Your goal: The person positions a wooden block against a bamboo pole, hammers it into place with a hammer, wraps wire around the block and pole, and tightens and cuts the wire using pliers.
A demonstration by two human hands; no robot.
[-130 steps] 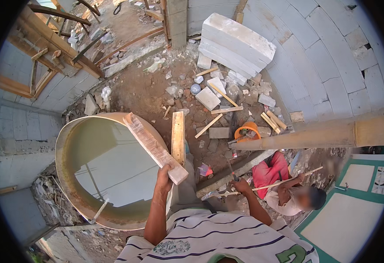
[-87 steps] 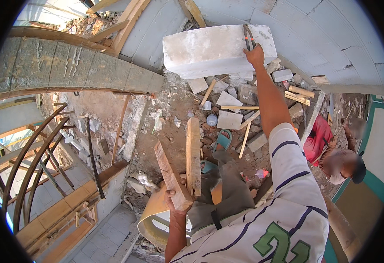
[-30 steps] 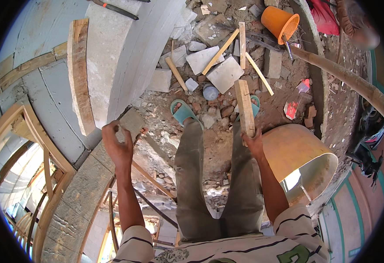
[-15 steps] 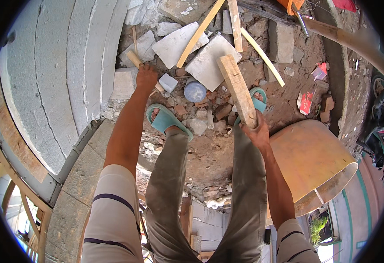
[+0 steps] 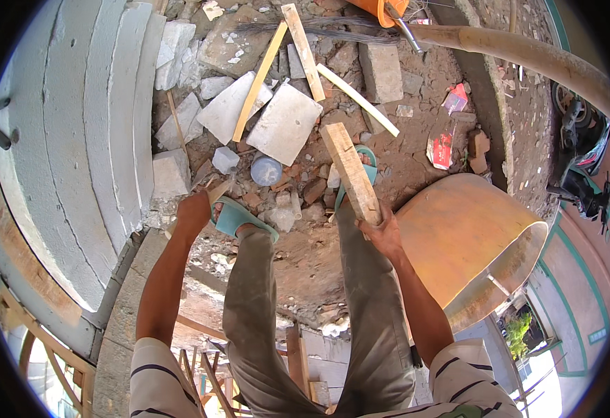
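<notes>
1. Wooden plank (image 5: pixel 350 173): a short, pale length of timber, held at its near end by the right hand (image 5: pixel 385 233). It rises from the fist and slants away and to the left, its far end free above the rubble.
2. Right-hand fingers (image 5: pixel 373 221): curled tight around the plank's lower end, thumb side up. The wood passes through the fist, so most of its length lies beyond the fingers.
3. Left hand (image 5: pixel 193 211): lowered to the ground just beside the left sandal (image 5: pixel 239 217). Its fingers are bunched on a small brownish piece (image 5: pixel 216 191) that juts from them; whether this is wood or a tool cannot be told.
4. Stage of work, as judged: the plank is already lifted and in hand, and the left hand appears to be at the point of picking something up. Nothing shows the plank set, fixed or cut anywhere yet.
5. Surroundings beyond the fingers: broken grey slabs (image 5: pixel 284 124), thin wooden laths (image 5: pixel 257 80) and a small round lid (image 5: pixel 266 170) lie on the dirt ahead of the feet.
6. To the right of the plank hand lies a large orange drum (image 5: pixel 468 240) on its side; to the left of the other hand stands a wall of grey blocks (image 5: pixel 89 118).
</notes>
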